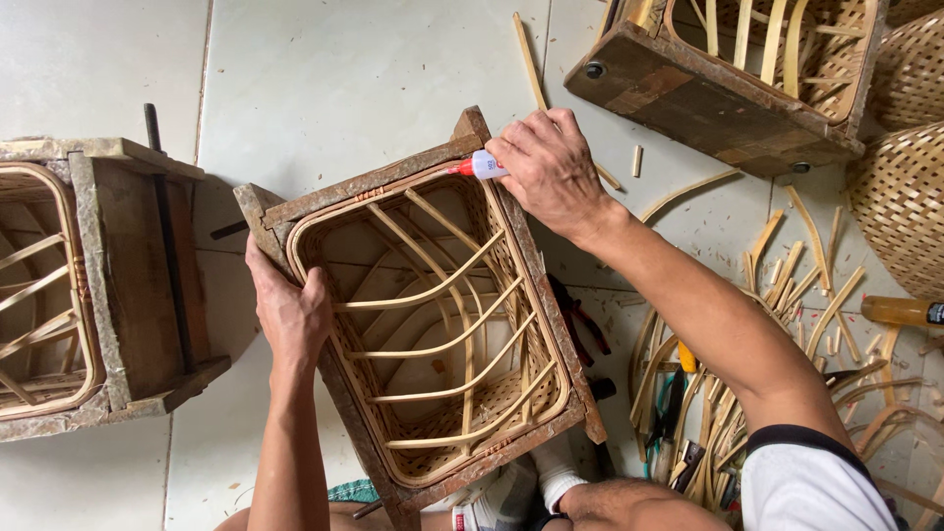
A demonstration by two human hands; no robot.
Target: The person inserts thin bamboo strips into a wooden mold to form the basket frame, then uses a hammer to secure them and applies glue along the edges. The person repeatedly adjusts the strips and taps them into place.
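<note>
- Two hands work one wooden frame [393, 187] on the tiled floor [324, 69], holding a woven basket [433, 324].
- Left hand [290, 310] grips the frame's left edge.
- Right hand [551, 172] pinches a small glue bottle [482, 165] at the frame's far right corner.

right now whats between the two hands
In the head view, the basket in its wooden frame, its bent ribs crossing between left hand and right hand.
</note>
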